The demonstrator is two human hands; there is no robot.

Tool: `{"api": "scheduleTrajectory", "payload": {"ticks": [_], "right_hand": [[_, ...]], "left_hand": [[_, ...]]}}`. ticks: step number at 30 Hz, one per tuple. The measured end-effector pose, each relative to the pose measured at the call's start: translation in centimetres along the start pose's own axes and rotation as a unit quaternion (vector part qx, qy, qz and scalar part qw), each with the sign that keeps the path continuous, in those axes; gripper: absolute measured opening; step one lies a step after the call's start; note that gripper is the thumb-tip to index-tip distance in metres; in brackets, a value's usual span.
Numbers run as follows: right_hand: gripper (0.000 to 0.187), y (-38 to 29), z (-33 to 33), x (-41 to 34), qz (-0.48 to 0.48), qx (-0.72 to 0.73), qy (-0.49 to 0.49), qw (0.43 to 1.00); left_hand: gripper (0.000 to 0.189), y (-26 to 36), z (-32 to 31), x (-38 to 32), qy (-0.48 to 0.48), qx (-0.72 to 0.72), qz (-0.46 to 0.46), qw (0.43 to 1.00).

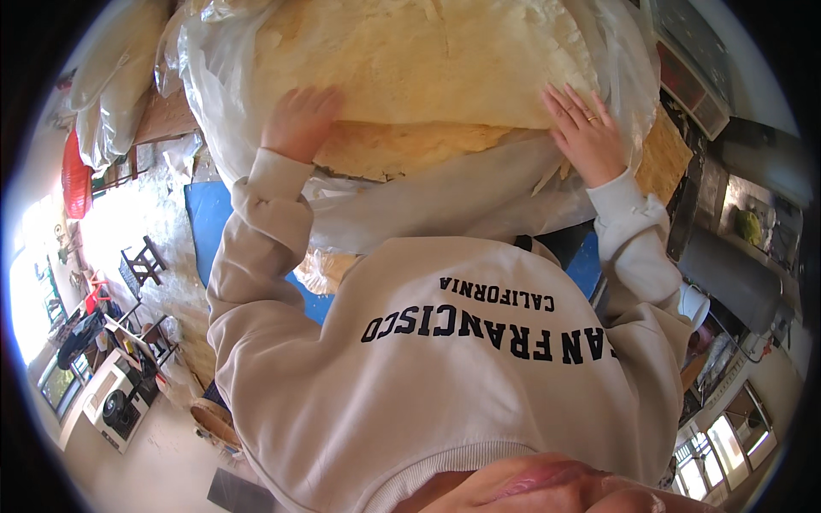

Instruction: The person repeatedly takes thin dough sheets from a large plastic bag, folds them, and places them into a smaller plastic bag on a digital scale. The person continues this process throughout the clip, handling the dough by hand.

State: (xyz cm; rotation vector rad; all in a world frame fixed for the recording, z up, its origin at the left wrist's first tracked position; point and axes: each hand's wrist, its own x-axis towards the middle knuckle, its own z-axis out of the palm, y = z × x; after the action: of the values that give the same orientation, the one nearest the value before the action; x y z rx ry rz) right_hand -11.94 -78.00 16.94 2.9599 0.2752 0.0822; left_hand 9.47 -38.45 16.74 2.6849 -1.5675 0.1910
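Note:
A broad, thin, pale yellow sheet of unclear material spreads out before me, its near edge running almost straight between my hands. My left hand, somewhat blurred, rests palm down at the sheet's near left part. Across from it, my right hand, with a ring on one finger, lies flat with spread fingers at the near right edge. Below that edge shows a darker orange-brown layer with a ragged border. Clear plastic sheeting lies under and around these layers. Neither hand grasps anything that I can see.
Plastic-wrapped bundles are at the upper left. Blue surface shows beside my left sleeve. A brown board-like piece juts out at the right, near a dark grey cylinder. A small dark stool and a woven basket stand farther off.

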Motion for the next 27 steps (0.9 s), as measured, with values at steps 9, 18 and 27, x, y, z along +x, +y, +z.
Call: {"api": "scheduleTrajectory", "payload": {"ticks": [9,18,27], "right_hand": [[0.034,-6.9,-5.4,4.5,0.054,0.248,0.044,0.966],[0.054,-20.2,-0.6,8.3,0.242,0.853,-0.131,0.443],[0.036,-18.2,-2.8,5.4,0.375,0.924,0.01,0.072]], "left_hand": [[0.025,8.9,-6.7,-6.2,0.084,0.0,-0.064,0.994],[0.029,11.5,-3.6,-2.4,0.431,-0.064,0.025,0.9],[0.083,11.4,4.0,6.7,0.114,-0.113,-0.069,0.985]]}}
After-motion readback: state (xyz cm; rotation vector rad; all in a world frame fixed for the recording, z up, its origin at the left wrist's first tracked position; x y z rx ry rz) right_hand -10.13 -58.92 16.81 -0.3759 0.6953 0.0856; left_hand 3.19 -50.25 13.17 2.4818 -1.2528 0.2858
